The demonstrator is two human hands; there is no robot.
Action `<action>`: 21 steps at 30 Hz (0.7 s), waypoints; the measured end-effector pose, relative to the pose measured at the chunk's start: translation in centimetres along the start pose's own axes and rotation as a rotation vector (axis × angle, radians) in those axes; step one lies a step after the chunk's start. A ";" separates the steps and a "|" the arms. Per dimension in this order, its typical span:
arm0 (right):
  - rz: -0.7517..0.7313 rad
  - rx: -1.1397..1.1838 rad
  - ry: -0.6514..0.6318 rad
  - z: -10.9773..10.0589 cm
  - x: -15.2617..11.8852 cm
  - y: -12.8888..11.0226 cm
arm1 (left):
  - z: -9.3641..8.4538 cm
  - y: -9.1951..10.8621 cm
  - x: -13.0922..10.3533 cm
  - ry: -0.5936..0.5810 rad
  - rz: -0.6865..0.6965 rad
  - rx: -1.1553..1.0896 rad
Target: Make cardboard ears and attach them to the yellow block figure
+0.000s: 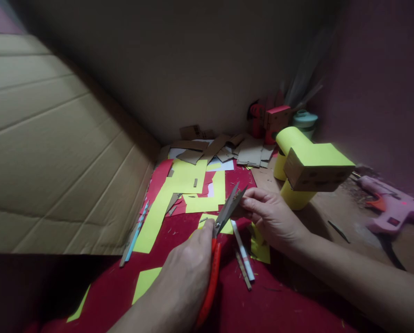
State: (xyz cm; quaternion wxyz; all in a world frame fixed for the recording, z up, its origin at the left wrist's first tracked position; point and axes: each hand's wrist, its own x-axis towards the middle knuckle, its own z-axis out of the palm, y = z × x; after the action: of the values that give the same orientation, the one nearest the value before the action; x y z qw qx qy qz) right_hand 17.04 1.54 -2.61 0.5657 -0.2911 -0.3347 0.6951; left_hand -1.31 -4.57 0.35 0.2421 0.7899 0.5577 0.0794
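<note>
Nearest my camera, the left hand (189, 263) reaches up from the bottom, its fingers closed around red-handled scissors (212, 273); the blades stand partly open, pointing up and slightly right.

From the left, I see a large creased cardboard panel (64, 148) rising beside the dark red work surface (179, 240). Along its lower edge lies a blue patterned stick (136, 233). Next come overlapping cut sheets of yellow paper (153, 217) and red paper (161, 178), with cardboard scraps (250, 151) piled behind them, near the wall. Just right of the scissors' handles lie a white stick (242, 252) and a thin cardboard strip (243, 270).

The right hand (271, 212) comes in from the right beside the blade tips, thumb and fingers pinched together on a small brown piece (237, 195), blurred in my view.

Behind that hand, a red boxy figure (278, 118) stands near a container with a teal lid (304, 119); the lid is on, so I cannot tell what is inside. Closer stands a yellow figure (319, 155) with a cardboard box head and rolled paper tubes. Farthest right, a pink glue gun (389, 203) lies on its side, a red light showing.
</note>
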 end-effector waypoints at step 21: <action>0.014 -0.008 0.025 -0.1 0.0 0.3 | 0.0 0.0 0.4 -0.022 -0.014 0.132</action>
State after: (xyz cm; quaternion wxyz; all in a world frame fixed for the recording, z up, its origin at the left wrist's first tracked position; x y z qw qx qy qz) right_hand 16.98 1.52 -2.92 0.5638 -0.3046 -0.3283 0.6940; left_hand -1.17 -4.18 0.31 0.1963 0.8011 0.5646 0.0319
